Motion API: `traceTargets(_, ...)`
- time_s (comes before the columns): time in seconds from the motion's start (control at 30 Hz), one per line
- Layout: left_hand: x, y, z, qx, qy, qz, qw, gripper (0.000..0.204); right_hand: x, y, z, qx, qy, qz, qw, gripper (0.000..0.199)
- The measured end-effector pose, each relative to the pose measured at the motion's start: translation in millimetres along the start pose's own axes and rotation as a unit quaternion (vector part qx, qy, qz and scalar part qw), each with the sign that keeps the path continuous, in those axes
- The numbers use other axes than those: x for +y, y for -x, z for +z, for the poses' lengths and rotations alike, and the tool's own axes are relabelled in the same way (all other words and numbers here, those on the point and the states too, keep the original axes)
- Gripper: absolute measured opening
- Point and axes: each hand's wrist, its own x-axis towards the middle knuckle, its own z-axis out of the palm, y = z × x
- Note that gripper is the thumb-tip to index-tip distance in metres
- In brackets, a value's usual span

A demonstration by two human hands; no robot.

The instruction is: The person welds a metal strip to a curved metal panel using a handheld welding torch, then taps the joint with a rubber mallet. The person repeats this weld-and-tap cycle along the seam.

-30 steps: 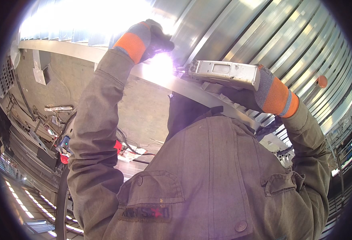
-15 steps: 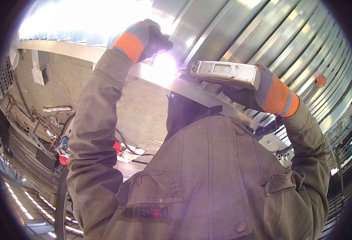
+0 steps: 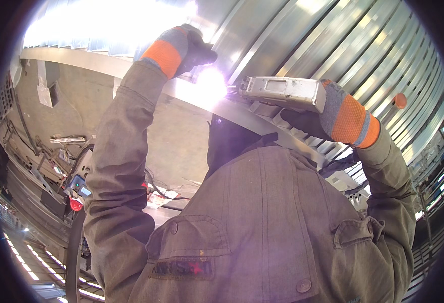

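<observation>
My right hand (image 3: 313,121), in a dark glove with a grey and orange cuff, grips a silver handheld welding gun (image 3: 285,91). The gun's narrow tip points left, into a glaring white-violet weld light (image 3: 209,85) on the edge of a long metal strip (image 3: 88,59). Just above and left of that glare is my left hand (image 3: 195,49), gloved the same way, its fingers curled in. Whatever it might hold is hidden. Ribbed silver metal sheet (image 3: 282,48) stretches beyond both hands.
A round orange-brown knob (image 3: 400,100) stands out at the right by the ribbed sheet. Below the strip lies a concrete floor (image 3: 176,131) with cables and scraps. At the left are a small device with a lit screen (image 3: 84,191) and a red round part (image 3: 76,204).
The gun's tip and the weld light have shifted very slightly. My left hand stays almost in place, and the background at the left has moved a little with my head.
</observation>
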Motion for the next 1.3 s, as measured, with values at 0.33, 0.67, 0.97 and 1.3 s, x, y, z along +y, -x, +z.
traceTargets(0.33, -13, -1, 5, 0.006, -0.009, 0.041, 0.999, 0.043, -27, -12, -19, -0.030, 0.067, -0.009, 0.997, 0.034)
traceTargets(0.67, -118, 33, -27, 0.216, 0.354, 0.116, 0.903, 0.035, -35, -22, -39, -0.026, 0.128, -0.029, 0.991, 0.043)
traceTargets(0.97, -170, 18, 4, 0.540, 0.424, 0.038, 0.726, 0.048, -35, -45, -28, 0.054, -0.038, -0.080, 0.995, 0.045)
traceTargets(1.3, -178, -8, 20, 0.510, 0.543, -0.149, 0.650, 0.091, -33, -70, -12, 0.034, -0.120, -0.016, 0.992, 0.044)
